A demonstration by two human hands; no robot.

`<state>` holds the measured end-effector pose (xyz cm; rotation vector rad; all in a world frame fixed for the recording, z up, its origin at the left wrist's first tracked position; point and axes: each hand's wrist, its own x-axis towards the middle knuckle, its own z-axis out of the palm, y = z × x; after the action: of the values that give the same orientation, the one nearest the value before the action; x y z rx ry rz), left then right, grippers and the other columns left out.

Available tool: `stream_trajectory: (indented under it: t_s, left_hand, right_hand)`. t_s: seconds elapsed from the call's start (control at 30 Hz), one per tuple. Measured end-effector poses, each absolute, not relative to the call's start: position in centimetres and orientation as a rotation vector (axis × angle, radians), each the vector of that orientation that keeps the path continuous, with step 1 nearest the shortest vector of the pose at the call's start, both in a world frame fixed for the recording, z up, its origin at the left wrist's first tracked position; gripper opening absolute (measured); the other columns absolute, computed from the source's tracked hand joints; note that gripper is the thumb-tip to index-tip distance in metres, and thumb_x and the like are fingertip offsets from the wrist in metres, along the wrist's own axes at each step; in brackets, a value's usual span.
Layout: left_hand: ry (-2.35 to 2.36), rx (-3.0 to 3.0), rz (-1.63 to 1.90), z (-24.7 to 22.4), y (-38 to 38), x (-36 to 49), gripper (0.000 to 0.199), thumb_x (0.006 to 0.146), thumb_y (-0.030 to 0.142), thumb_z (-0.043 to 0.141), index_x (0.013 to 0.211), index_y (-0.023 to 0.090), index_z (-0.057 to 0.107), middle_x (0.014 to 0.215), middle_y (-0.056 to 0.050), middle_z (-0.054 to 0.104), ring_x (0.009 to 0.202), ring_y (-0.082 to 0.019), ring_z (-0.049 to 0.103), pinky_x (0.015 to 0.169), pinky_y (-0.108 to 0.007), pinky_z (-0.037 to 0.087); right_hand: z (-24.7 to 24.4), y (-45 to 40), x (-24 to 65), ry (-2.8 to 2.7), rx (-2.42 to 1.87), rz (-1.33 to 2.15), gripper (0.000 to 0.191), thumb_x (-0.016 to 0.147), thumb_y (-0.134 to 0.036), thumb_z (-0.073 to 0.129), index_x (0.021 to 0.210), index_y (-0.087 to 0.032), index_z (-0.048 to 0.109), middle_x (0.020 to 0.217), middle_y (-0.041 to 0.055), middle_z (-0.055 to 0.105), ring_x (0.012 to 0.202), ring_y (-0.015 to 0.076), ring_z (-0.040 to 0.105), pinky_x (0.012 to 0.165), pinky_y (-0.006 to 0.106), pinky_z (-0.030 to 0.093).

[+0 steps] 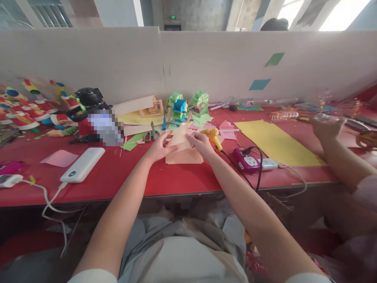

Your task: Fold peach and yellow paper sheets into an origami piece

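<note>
A peach-coloured sheet of paper (180, 138) is held between my two hands, raised at a tilt. My right hand (201, 142) pinches its right edge between thumb and fingers. At the left edge, my left hand (161, 147) grips the same sheet, thumb toward me and fingers spread along the side. Under it, more peach paper (184, 158) lies flat on the red table (165, 182). A yellow glue gun (214, 138) rests just right of my right hand. Green-handled scissors (151, 135) lie beyond my left hand.
Folded green paper wheels (200, 102) and a blue paper piece (180, 108) stand behind. Left are a white power bank (83, 165) and a phone (106, 126). Right are a purple power strip (246, 160), yellow card (273, 143) and a co-worker's hand (327, 129). A partition (118, 65) closes the back.
</note>
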<state>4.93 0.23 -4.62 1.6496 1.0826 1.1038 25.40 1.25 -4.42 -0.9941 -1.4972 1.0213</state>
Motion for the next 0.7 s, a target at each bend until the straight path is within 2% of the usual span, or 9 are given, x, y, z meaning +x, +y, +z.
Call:
stream_trajectory:
  t_s: [0.1,0.17,0.3,0.4,0.47,0.6,0.7]
  left_hand:
    - [1.182,1.470,1.305,-4.6,0.7,4.7,0.055,0.070,0.043,0.077,0.116,0.014,0.068,0.119,-0.015,0.069,0.111,-0.030,0.064,0.096,-0.040,0.050]
    - [1.230,1.330,1.412,-4.6,1.0,4.4,0.046,0.068,0.042,0.078,0.102,0.012,0.072,0.110,-0.015,0.073,0.104,-0.031,0.066,0.091,-0.040,0.052]
    - [1.242,1.260,1.445,-4.6,1.1,4.0,0.049,0.058,0.043,0.085,0.093,0.010,0.074,0.101,-0.015,0.075,0.093,-0.030,0.069,0.083,-0.039,0.054]
    - [1.171,1.290,1.357,-4.6,0.8,4.0,0.053,0.056,0.045,0.086,0.095,0.011,0.073,0.099,-0.015,0.075,0.090,-0.028,0.070,0.081,-0.038,0.054]
    - [1.110,1.282,1.301,-4.5,0.7,4.1,0.054,0.056,0.046,0.087,0.096,0.012,0.073,0.096,-0.013,0.075,0.089,-0.027,0.070,0.080,-0.038,0.054]
    - [1.030,1.244,1.219,-4.1,0.7,3.6,0.048,0.055,0.042,0.087,0.092,0.015,0.073,0.089,-0.009,0.076,0.088,-0.026,0.070,0.083,-0.039,0.054]
    - [0.915,1.249,1.153,-3.5,0.5,2.7,0.039,0.059,0.031,0.084,0.093,0.016,0.074,0.095,-0.009,0.075,0.093,-0.025,0.069,0.085,-0.037,0.053]
  right_hand:
    - [-4.6,1.5,25.6,-1.520,-0.957,1.050,0.052,0.077,-0.064,0.064,0.058,-0.021,0.044,0.052,-0.0037,0.044,0.052,0.0093,0.039,0.053,0.025,0.032]
    - [-4.8,1.7,25.7,-1.558,-0.989,1.047,0.048,0.078,-0.059,0.066,0.058,-0.021,0.045,0.053,-0.0036,0.045,0.053,0.0098,0.041,0.054,0.025,0.033]
    - [-5.1,1.8,26.0,-1.538,-1.053,1.097,0.040,0.075,-0.048,0.070,0.059,-0.020,0.047,0.057,-0.0032,0.049,0.056,0.0105,0.047,0.057,0.025,0.038]
    - [-5.1,1.7,26.2,-1.459,-0.989,1.247,0.030,0.072,-0.047,0.073,0.073,-0.020,0.059,0.069,-0.0006,0.059,0.063,0.0134,0.055,0.059,0.027,0.045]
    - [-5.1,1.7,26.3,-1.458,-0.924,1.314,0.033,0.069,-0.048,0.076,0.083,-0.021,0.064,0.075,0.0013,0.064,0.066,0.0154,0.058,0.061,0.028,0.047]
    - [-5.1,1.9,26.5,-1.484,-0.878,1.297,0.035,0.066,-0.048,0.079,0.084,-0.020,0.068,0.067,0.0009,0.063,0.063,0.0161,0.058,0.058,0.028,0.046]
    - [-5.1,2.1,26.8,-1.442,-0.851,1.301,0.030,0.067,-0.044,0.078,0.084,-0.020,0.071,0.068,0.0015,0.065,0.064,0.0162,0.059,0.059,0.028,0.046]
